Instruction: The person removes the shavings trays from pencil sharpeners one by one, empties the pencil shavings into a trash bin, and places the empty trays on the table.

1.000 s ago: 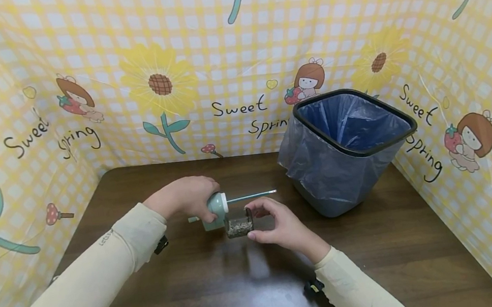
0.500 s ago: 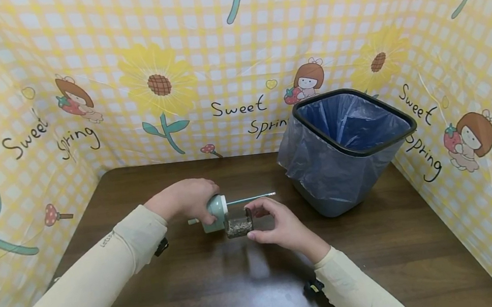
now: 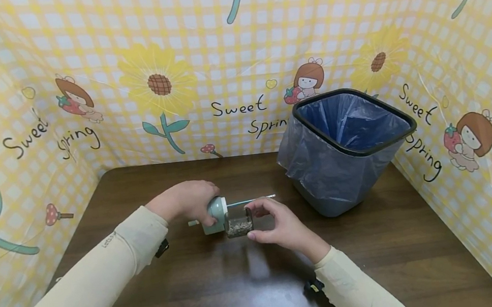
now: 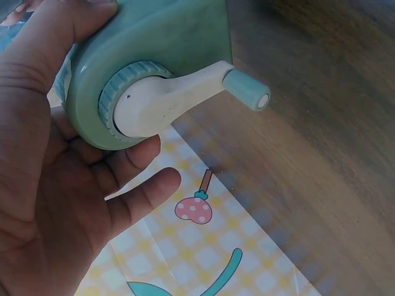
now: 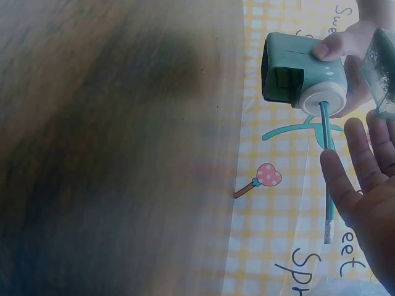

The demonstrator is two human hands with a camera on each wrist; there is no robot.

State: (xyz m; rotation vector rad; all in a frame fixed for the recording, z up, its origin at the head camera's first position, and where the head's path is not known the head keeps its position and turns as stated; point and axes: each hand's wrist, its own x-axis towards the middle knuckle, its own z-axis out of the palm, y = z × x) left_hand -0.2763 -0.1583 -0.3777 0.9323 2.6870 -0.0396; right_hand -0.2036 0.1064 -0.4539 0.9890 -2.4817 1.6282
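My left hand (image 3: 187,200) grips a pale green hand-crank pencil sharpener (image 3: 216,217) above the table, thumb on the near side in the head view. A teal pencil (image 3: 250,201) sticks out of its white front, eraser end towards the right. The white crank (image 4: 173,102) with a green knob stands out from the back, untouched. In the right wrist view the drawer slot (image 5: 284,80) in the sharpener's body is open. Right beside the sharpener, my right hand (image 3: 280,225) pinches a clear shavings drawer (image 3: 239,226) by its end, with shavings lying inside.
A grey trash bin (image 3: 332,181) lined with a clear bag stands at the back right of the dark wooden table (image 3: 176,295). A yellow checked cloth (image 3: 224,48) with printed flowers surrounds the table at the back and sides.
My left hand, with the sharpener and pencil, has sunk slightly, and the pencil lies a little more level. My right hand and the shavings drawer have stayed in place.
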